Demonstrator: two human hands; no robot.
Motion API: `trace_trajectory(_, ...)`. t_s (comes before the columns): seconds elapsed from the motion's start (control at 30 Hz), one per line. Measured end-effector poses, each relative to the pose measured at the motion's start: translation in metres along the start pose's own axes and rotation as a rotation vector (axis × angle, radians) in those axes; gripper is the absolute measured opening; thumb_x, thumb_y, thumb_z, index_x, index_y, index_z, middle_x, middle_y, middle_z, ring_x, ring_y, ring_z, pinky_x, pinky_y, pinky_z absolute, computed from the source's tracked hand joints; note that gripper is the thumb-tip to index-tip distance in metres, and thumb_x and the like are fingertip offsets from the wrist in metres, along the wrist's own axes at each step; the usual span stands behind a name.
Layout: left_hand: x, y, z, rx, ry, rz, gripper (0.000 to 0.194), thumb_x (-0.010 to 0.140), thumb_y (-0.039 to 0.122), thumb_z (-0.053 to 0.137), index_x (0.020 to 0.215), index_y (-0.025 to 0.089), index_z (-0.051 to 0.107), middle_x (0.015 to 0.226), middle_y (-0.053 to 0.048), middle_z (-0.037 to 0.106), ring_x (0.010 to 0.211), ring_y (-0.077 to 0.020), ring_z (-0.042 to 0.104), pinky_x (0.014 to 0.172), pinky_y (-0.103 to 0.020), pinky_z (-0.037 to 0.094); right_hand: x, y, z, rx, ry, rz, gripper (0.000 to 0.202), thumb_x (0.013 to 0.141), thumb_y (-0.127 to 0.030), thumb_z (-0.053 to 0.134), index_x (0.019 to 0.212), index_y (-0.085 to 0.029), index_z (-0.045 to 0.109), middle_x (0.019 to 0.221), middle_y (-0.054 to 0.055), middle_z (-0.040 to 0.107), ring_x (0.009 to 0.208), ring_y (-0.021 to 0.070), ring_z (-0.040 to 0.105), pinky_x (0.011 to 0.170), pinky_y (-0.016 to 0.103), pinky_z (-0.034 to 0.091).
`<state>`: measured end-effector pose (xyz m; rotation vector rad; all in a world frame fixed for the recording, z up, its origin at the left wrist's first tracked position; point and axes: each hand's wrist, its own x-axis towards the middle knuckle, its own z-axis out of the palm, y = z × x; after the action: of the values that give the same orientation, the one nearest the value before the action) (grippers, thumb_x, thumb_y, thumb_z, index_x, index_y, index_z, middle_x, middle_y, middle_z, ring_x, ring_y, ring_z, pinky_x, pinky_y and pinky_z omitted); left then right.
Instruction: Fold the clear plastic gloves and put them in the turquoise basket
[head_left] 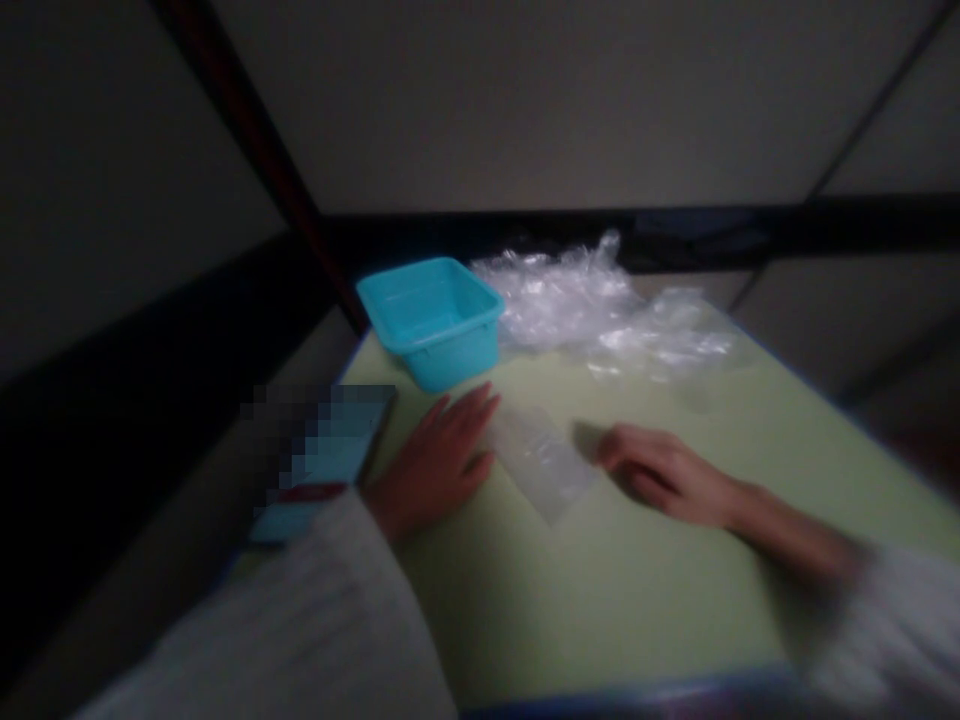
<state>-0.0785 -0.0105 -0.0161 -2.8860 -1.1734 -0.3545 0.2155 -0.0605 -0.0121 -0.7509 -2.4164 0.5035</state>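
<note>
Lengthwise, the bag (546,462) slants toward near right.

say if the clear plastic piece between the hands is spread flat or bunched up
Spread flat: the plastic piece lies on the table with straight edges and a corner showing, unlike the crumpled plastic behind.

Right hand (671,475) — blurred, sleeves (337,610) — cut off
</note>
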Motion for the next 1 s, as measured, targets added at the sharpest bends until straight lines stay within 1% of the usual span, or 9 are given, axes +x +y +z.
trace_trajectory(0.13,0.003,-0.001,0.006,-0.013,0.123,-0.133,0.049,0.087,0.017,0.035,0.135,0.009,0.033,0.142,-0.017,0.038,0.132,-0.0268,0.034,0.108,-0.048,0.028,0.0,-0.004,0.003,0.086,-0.054,-0.101,0.027,0.078,0.0,0.039,0.093,-0.016,0.056,0.089,0.008,0.058,0.081,0.0165,0.055,0.068,0.03,0.046)
trace_trajectory(0.2,0.002,0.004,0.006,-0.032,0.17,-0.153,0.049,0.087,0.015,0.032,0.135,0.011,0.033,0.142,-0.016,0.038,0.131,-0.0258,0.036,0.108,-0.047,0.03,0.0,-0.004,0.005,0.101,-0.037,-0.139,0.026,0.08,-0.002,0.04,0.093,-0.016,0.058,0.09,0.008,0.059,0.081,0.0159,0.056,0.068,0.029,0.047)
trace_trajectory(0.27,0.0,0.014,0.004,-0.056,0.197,-0.135,0.049,0.088,0.018,0.033,0.137,0.014,0.03,0.144,-0.014,0.035,0.133,-0.0247,0.033,0.108,-0.046,0.03,0.001,-0.004,0.005,0.066,-0.014,-0.162,0.024,0.083,-0.005,0.042,0.095,-0.015,0.059,0.091,0.009,0.06,0.081,0.0153,0.057,0.067,0.028,0.047)
trace_trajectory(0.33,-0.004,0.029,0.003,-0.067,0.192,-0.097,0.053,0.089,0.026,0.038,0.139,0.014,0.026,0.147,-0.015,0.03,0.136,-0.0261,0.026,0.109,-0.046,0.029,0.002,-0.003,0.004,-0.036,0.01,-0.186,0.02,0.088,-0.012,0.043,0.097,-0.015,0.061,0.093,0.01,0.061,0.081,0.0154,0.058,0.067,0.028,0.047)
trace_trajectory(0.43,-0.01,0.052,0.004,-0.058,0.121,-0.036,0.065,0.087,0.036,0.044,0.141,0.009,0.02,0.15,-0.019,0.022,0.139,-0.0291,0.017,0.111,-0.047,0.026,0.004,-0.004,0.002,-0.23,0.005,-0.21,0.018,0.093,-0.021,0.045,0.094,-0.014,0.062,0.086,0.008,0.063,0.077,0.0152,0.058,0.064,0.027,0.046)
trace_trajectory(0.53,-0.015,0.065,0.008,-0.014,0.068,-0.026,0.072,0.087,0.045,0.044,0.14,0.002,0.02,0.149,-0.023,0.021,0.139,-0.0314,0.016,0.11,-0.047,0.027,0.007,-0.008,0.0,-0.368,-0.034,-0.26,0.022,0.095,-0.019,0.042,0.087,-0.015,0.062,0.072,0.004,0.061,0.067,0.0139,0.055,0.057,0.027,0.042)
trace_trajectory(0.63,-0.016,0.066,0.012,0.026,0.021,-0.065,0.071,0.087,0.045,0.045,0.138,-0.001,0.025,0.147,-0.026,0.023,0.137,-0.0333,0.019,0.11,-0.048,0.027,0.009,-0.013,0.001,-0.463,-0.03,-0.319,0.026,0.095,-0.014,0.039,0.08,-0.014,0.061,0.064,0.002,0.058,0.06,0.014,0.051,0.053,0.028,0.039)
trace_trajectory(0.83,-0.016,0.061,0.015,0.061,-0.029,-0.09,0.072,0.086,0.047,0.046,0.136,-0.002,0.029,0.145,-0.027,0.026,0.136,-0.0342,0.022,0.108,-0.049,0.028,0.01,-0.018,0.003,-0.571,-0.027,-0.423,0.024,0.091,-0.008,0.041,0.078,-0.013,0.06,0.065,0.003,0.059,0.059,0.0147,0.051,0.053,0.03,0.04)
trace_trajectory(1.0,-0.016,0.062,0.015,0.084,-0.046,-0.091,0.071,0.087,0.049,0.045,0.136,-0.001,0.031,0.145,-0.026,0.027,0.136,-0.0339,0.023,0.107,-0.049,0.029,0.011,-0.017,0.003,-0.612,-0.051,-0.468,0.023,0.092,-0.008,0.039,0.091,-0.009,0.062,0.077,0.006,0.067,0.065,0.015,0.058,0.056,0.03,0.047)
